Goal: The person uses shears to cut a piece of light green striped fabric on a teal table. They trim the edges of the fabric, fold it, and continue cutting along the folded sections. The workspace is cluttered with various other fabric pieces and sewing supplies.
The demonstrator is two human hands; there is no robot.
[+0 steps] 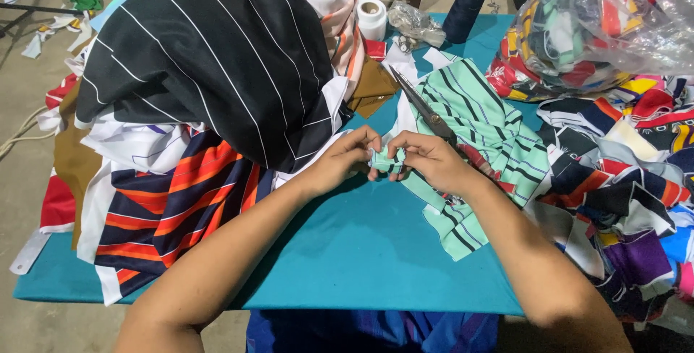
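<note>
Together, left hand (345, 158) and right hand (426, 161) pinch mint fabric strip (384, 161) between them.

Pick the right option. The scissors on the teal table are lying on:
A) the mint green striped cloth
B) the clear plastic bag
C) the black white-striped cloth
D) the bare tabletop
A: the scissors rest across the mint green striped cloth, just behind the right hand, which pinches a small piece of that cloth together with the left hand.
</note>
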